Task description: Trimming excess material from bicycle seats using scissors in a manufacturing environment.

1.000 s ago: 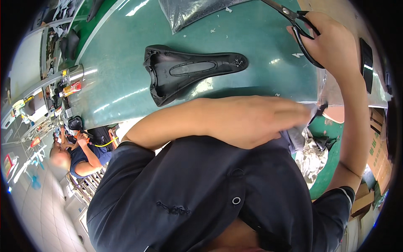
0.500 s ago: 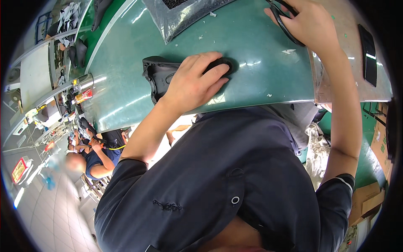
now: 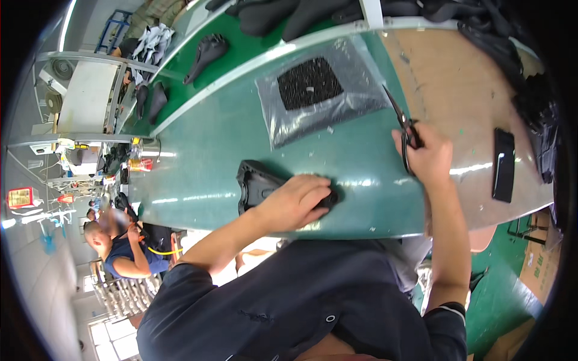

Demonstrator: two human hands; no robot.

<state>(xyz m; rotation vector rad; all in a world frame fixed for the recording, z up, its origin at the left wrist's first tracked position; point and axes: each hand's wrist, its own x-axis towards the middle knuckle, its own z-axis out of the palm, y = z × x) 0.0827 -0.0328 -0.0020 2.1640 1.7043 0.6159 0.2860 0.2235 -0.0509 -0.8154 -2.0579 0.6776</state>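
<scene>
A black bicycle saddle (image 3: 260, 188) lies on the green tabletop, underside up, with its gathered cover edge at the wide left end. My left hand (image 3: 296, 203) is closed over its narrow right end, and the palm and fingers hide much of that part. Black-handled scissors (image 3: 398, 111) are held in my right hand (image 3: 430, 153), their pointed blades aimed away from me. The blades reach to the right edge of a clear plastic bag (image 3: 361, 90) holding many small black strips (image 3: 310, 83).
A black phone (image 3: 504, 165) lies on the brown board (image 3: 460, 90) at the right. Dark saddles (image 3: 208, 57) sit on the green shelf beyond the table's far rail. A person in a dark top (image 3: 129, 256) works at the left. Small white scraps dot the tabletop.
My view has shifted, bringing more of the far shelf into sight. My right hand with the scissors now shows fully, beside the bag. My left hand keeps its grip on the saddle.
</scene>
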